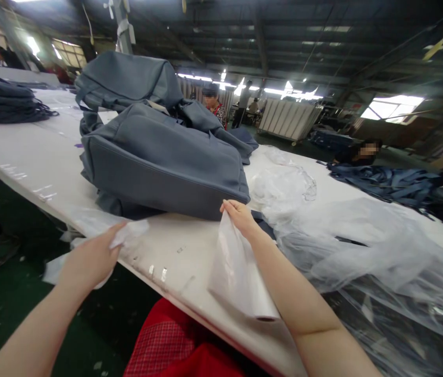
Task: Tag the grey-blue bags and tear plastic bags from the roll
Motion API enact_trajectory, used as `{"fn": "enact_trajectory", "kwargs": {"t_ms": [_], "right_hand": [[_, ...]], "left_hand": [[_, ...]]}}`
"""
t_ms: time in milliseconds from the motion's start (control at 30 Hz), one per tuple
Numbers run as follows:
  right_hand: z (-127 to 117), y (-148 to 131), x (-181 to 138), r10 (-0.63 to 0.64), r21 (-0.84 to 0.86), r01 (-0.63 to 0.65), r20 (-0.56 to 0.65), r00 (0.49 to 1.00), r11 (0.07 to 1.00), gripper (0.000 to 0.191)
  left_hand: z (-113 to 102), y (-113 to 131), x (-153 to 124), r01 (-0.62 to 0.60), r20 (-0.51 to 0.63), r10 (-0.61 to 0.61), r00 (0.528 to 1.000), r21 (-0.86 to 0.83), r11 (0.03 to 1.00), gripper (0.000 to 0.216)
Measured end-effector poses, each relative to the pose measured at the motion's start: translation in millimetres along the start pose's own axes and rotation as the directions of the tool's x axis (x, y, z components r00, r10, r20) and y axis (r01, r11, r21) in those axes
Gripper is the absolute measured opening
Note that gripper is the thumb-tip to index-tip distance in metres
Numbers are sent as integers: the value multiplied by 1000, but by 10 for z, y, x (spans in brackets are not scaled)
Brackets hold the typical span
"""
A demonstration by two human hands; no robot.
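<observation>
My left hand (91, 259) is closed around a crumpled thin white sheet (134, 231) at the table's near edge, with more of it showing below the wrist. Between the fingertips of my right hand (239, 213) is the top corner of a translucent white plastic sheet (236, 269). That sheet hangs down and curls at its lower edge, partly behind my forearm. Just beyond my right fingers lies a grey-blue bag (166, 157) of smooth leather-like material, its seamed side facing me. Another grey-blue bag (127, 76) rests behind it.
The white table (17, 152) slants across the view. Clear plastic (343, 235) is heaped at right, beside blue-grey strips (386, 180). Folded dark pieces (1, 99) are stacked at far left. Two people (216, 104) are beyond the table, and a white-panelled cart (288, 120) stands behind.
</observation>
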State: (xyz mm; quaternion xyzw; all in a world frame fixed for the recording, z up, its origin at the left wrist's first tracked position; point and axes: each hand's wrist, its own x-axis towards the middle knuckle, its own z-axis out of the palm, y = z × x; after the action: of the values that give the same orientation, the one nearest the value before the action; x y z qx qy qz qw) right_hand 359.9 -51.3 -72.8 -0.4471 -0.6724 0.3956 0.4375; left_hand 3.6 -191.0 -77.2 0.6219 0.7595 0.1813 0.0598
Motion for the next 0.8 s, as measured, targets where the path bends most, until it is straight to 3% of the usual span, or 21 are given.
{"fn": "enact_trajectory", "kwargs": {"t_ms": [100, 200, 267, 333, 433, 467, 533, 600, 633, 700, 767, 800], "right_hand": [[33, -16, -32, 41, 52, -41, -11, 999, 998, 44], [22, -21, -124, 22, -6, -22, -18, 1000, 1000, 45], [18, -36, -230, -13, -49, 13, 4, 1000, 999, 41], [30, -66, -355, -40, -20, 42, 108, 993, 999, 37], [75, -115, -495, -50, 150, 4, 307, 951, 989, 93], [85, -124, -511, -38, 232, -37, 311, 950, 972, 95], [60, -122, -492, 31, 422, -125, 224, 974, 898, 70], [-62, -94, -434, 137, 607, -171, 103, 985, 776, 43], [-164, -73, -404, 187, 679, -166, 44, 981, 715, 36], [-425, -14, -369, 254, 783, -99, -77, 964, 614, 29], [-704, 65, -375, 283, 845, -14, -163, 945, 534, 26], [-827, 111, -393, 291, 865, 13, -183, 939, 502, 25]], "left_hand": [[195, 395, 241, -203, 86, 191, 978, 171, 964, 47], [262, 826, 459, -270, 105, 256, 961, 158, 950, 32], [247, 1115, 549, -308, 151, 308, 939, -27, 951, 23], [235, 1422, 598, -353, 246, 419, 874, -272, 895, 17], [275, 1920, 646, -346, 311, 606, 732, -597, 724, 14], [301, 2085, 665, -316, 275, 622, 733, -673, 669, 15], [362, 2393, 707, -274, 165, 582, 797, -759, 590, 18], [426, 2648, 736, -378, 39, 556, 830, -695, 612, 21], [462, 2753, 738, -475, -13, 600, 800, -625, 619, 23], [550, 2928, 714, -675, -45, 760, 648, -496, 547, 40], [663, 3080, 687, -785, -37, 861, 507, -434, 443, 56], [724, 3159, 692, -805, -19, 884, 467, -423, 416, 59]]}}
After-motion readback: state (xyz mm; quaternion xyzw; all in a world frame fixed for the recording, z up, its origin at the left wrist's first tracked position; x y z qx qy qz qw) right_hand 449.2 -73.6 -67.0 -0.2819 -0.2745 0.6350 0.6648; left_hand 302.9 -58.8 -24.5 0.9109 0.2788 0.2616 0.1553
